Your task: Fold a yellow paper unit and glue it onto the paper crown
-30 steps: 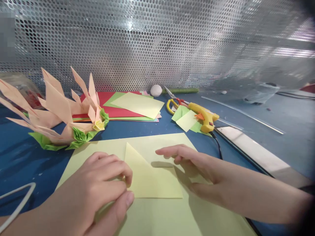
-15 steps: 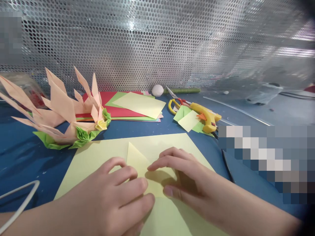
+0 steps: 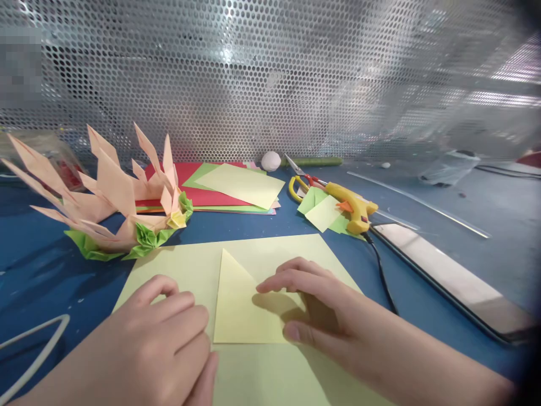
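Observation:
A folded yellow paper triangle (image 3: 236,307) lies flat on a larger pale yellow sheet (image 3: 236,375), its upright edge on the left and its tip pointing away from me. My left hand (image 3: 164,338) rests beside that edge, apart from the triangle, with its fingers curled in and nothing seen in them. Over the triangle's right part hovers my right hand (image 3: 315,304), thumb and fingers apart. Its thumb touches or nearly touches the right corner, which the hand partly hides.
Pink folded-paper petals with green leaves (image 3: 118,192) stand at left. Behind are stacked coloured papers (image 3: 203,194), a white ball (image 3: 271,161) and scissors (image 3: 297,166). At right lie a yellow glue gun (image 3: 357,208), small paper squares (image 3: 323,212) and a phone (image 3: 448,270). A white cable (image 3: 42,349) loops at lower left.
My left hand has moved left off the triangle, its fingers more curled, uncovering the left edge and bottom. My right hand has hardly moved.

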Demonstrator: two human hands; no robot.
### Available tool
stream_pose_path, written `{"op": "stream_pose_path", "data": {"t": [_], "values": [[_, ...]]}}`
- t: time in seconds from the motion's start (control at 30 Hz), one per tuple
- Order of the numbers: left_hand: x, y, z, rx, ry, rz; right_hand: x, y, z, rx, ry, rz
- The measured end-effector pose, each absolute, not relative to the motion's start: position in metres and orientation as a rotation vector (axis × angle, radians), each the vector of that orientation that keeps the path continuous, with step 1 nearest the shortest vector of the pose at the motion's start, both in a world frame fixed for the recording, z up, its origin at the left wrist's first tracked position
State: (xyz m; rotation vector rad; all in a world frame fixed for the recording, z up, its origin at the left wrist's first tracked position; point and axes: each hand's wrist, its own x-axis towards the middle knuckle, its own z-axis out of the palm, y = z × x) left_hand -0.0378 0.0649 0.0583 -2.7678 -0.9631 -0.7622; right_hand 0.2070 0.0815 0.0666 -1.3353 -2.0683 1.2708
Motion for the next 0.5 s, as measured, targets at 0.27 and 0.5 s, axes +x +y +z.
{"op": "stream_pose_path", "data": {"t": [0.27, 0.5], "values": [[-0.049, 0.076, 0.052, -2.888, -1.303, -0.507, 0.213, 0.084, 0.062, -1.371, -2.022, 1.299], [-0.046, 0.094, 0.063, -3.128, -1.661, -0.971, 0.217, 0.087, 0.073, -1.106, -1.706, 1.773]]}}
